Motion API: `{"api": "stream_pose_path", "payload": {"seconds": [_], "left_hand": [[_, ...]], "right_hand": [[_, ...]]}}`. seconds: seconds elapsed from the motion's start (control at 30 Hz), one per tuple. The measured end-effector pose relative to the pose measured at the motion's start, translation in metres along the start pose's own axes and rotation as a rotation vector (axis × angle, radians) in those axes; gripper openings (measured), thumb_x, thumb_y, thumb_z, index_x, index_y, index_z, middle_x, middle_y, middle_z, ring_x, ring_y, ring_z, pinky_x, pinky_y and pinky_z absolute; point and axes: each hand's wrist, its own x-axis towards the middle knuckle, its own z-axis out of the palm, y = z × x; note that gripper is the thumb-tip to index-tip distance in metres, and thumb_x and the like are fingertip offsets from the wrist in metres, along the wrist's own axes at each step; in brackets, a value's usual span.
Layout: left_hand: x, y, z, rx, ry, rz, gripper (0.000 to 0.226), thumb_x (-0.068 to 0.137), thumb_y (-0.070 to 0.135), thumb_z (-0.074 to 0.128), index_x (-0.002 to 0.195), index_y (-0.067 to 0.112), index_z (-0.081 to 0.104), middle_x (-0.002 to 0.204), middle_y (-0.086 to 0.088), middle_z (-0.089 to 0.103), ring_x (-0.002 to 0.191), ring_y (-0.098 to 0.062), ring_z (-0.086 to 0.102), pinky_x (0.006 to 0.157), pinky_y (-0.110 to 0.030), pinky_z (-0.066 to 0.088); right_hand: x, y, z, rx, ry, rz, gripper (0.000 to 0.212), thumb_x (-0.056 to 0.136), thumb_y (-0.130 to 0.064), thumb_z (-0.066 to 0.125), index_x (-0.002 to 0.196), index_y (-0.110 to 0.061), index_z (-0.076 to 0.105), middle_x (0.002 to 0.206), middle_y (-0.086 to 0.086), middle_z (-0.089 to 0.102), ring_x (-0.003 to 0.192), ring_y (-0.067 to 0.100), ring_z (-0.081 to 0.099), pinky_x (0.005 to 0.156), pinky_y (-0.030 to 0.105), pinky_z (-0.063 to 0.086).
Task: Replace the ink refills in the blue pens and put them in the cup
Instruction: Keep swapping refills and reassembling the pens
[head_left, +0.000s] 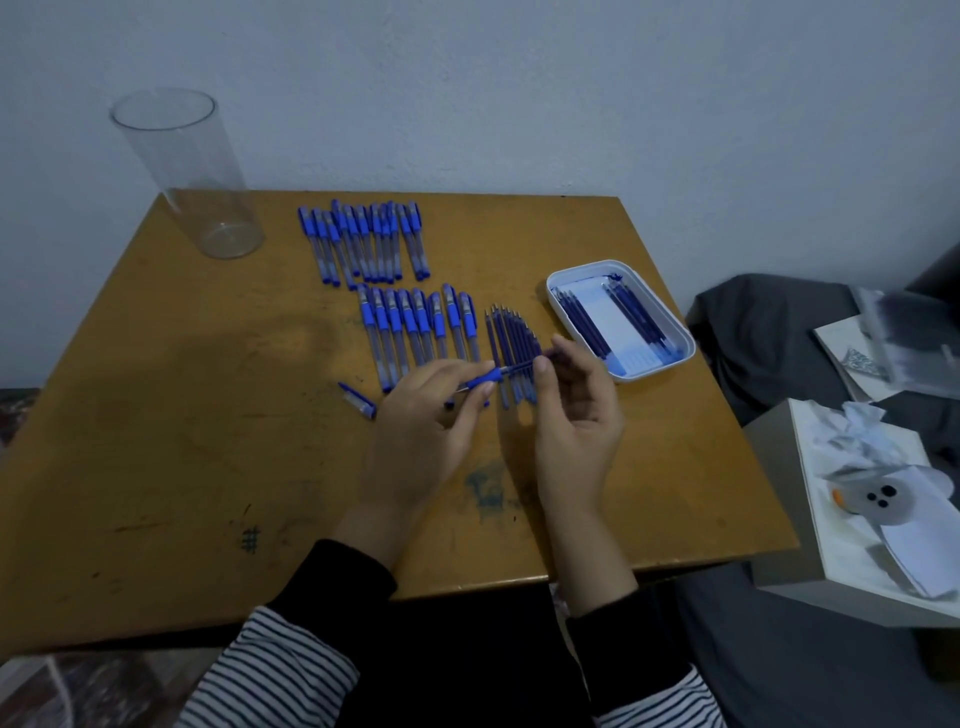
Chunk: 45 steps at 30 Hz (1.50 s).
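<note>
Head view of a worn wooden table (156, 415) set against a pale wall. The left hand (423, 426) grips a blue pen (480, 383) at its blue grip section, with thumb and fingers curled round it, just above the table's middle. The right hand (579, 415) pinches between thumb and fingertips the far end of a dark ink refill (519, 369), which runs from the pen toward the right; how far it sits inside the pen cannot be told.

Just behind the hands, a row of loose refills (511, 343) lies side by side, tips pointing away from the person. To its left is a near row of capped blue pens (415, 327), and behind that a far row of capped blue pens (363, 241). A loose blue-and-clear pen part (358, 401) lies just left of the left hand. A white tray (687, 347) holding further refills stands to the right of the loose row. The clear plastic cup (187, 171) stands upright at the table's far left corner, well apart from the hands, with no pen in it. Black cuffs and striped sleeves (270, 670) cover the forearms
</note>
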Motion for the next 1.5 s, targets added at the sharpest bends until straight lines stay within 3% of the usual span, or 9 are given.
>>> {"api": "stream_pose_path", "payload": {"seconds": [0.13, 0.3, 0.47, 0.57, 0.73, 0.9, 1.03, 1.3, 1.5], "left_hand": [[0.0, 0.0, -0.001, -0.008, 0.007, 0.0, 0.023, 0.093, 0.015, 0.074, 0.115, 0.01, 0.074, 0.103, 0.0, 0.074, 0.095, -0.009, 0.066, 0.086, -0.014, 0.049], [0.0, 0.0, 0.0, 0.015, 0.029, 0.026, 0.022, 0.091, 0.014, 0.076, 0.113, 0.01, 0.074, 0.102, -0.001, 0.074, 0.094, -0.013, 0.067, 0.085, -0.023, 0.053], [-0.001, 0.0, -0.001, 0.035, 0.044, 0.053, 0.024, 0.089, 0.014, 0.077, 0.113, 0.01, 0.074, 0.101, 0.0, 0.075, 0.093, -0.012, 0.068, 0.085, -0.024, 0.053], [-0.002, 0.0, -0.001, 0.039, 0.058, 0.062, 0.023, 0.091, 0.018, 0.074, 0.113, 0.011, 0.074, 0.102, 0.0, 0.074, 0.095, -0.01, 0.066, 0.086, -0.022, 0.051], [-0.003, -0.004, -0.004, 0.024, 0.102, 0.073, 0.022, 0.091, 0.016, 0.074, 0.112, 0.009, 0.074, 0.102, -0.003, 0.074, 0.094, -0.015, 0.068, 0.083, -0.033, 0.056], [-0.009, -0.014, -0.02, 0.009, 0.14, 0.089, 0.025, 0.089, 0.011, 0.076, 0.113, 0.006, 0.073, 0.104, -0.006, 0.073, 0.094, -0.021, 0.07, 0.08, -0.042, 0.059], [-0.019, -0.022, -0.043, 0.03, 0.145, 0.039, 0.019, 0.091, 0.011, 0.074, 0.11, 0.008, 0.074, 0.104, -0.003, 0.073, 0.097, -0.019, 0.068, 0.088, -0.032, 0.055], [-0.032, -0.04, -0.076, 0.067, 0.167, -0.045, 0.015, 0.091, 0.011, 0.074, 0.106, 0.009, 0.076, 0.099, 0.002, 0.071, 0.091, -0.014, 0.066, 0.088, -0.019, 0.049], [-0.039, -0.049, -0.092, 0.071, 0.166, -0.064, 0.016, 0.093, 0.014, 0.071, 0.107, 0.01, 0.075, 0.101, 0.003, 0.071, 0.094, -0.011, 0.067, 0.085, -0.027, 0.053]], "right_hand": [[0.001, -0.003, 0.001, 0.127, -0.018, 0.073, 0.033, 0.091, 0.006, 0.064, 0.122, 0.001, 0.056, 0.099, 0.008, 0.068, 0.092, 0.016, 0.067, 0.082, 0.023, 0.054], [0.0, -0.003, -0.002, 0.094, -0.05, 0.07, 0.018, 0.099, -0.002, 0.053, 0.116, -0.005, 0.059, 0.099, 0.01, 0.069, 0.09, 0.021, 0.069, 0.081, 0.029, 0.056], [0.0, -0.003, -0.003, 0.023, -0.101, 0.06, 0.016, 0.096, -0.003, 0.059, 0.105, -0.013, 0.067, 0.094, -0.006, 0.069, 0.085, 0.011, 0.064, 0.074, 0.025, 0.054], [-0.001, -0.003, -0.002, 0.029, -0.158, 0.066, 0.014, 0.094, -0.002, 0.061, 0.104, -0.008, 0.068, 0.093, 0.005, 0.069, 0.081, 0.022, 0.064, 0.072, 0.028, 0.054], [0.0, -0.004, 0.002, 0.1, -0.225, 0.135, 0.021, 0.094, 0.001, 0.061, 0.111, -0.01, 0.064, 0.098, 0.006, 0.069, 0.089, 0.016, 0.066, 0.077, 0.023, 0.054], [-0.002, -0.003, 0.004, 0.105, -0.284, 0.196, 0.021, 0.096, 0.003, 0.055, 0.116, -0.002, 0.061, 0.106, 0.012, 0.069, 0.098, 0.026, 0.068, 0.088, 0.034, 0.056], [-0.003, -0.003, 0.009, -0.02, -0.385, 0.22, 0.019, 0.095, -0.001, 0.057, 0.11, -0.009, 0.067, 0.103, 0.006, 0.07, 0.097, 0.021, 0.067, 0.088, 0.037, 0.056], [-0.016, -0.005, 0.028, -0.232, -0.636, 0.267, 0.018, 0.091, -0.006, 0.066, 0.108, -0.012, 0.07, 0.095, -0.001, 0.069, 0.085, 0.006, 0.064, 0.079, 0.018, 0.054], [-0.027, -0.002, 0.047, -0.384, -0.584, 0.202, 0.019, 0.088, -0.014, 0.072, 0.108, -0.013, 0.071, 0.09, -0.007, 0.068, 0.081, 0.003, 0.063, 0.074, 0.013, 0.052]]}}
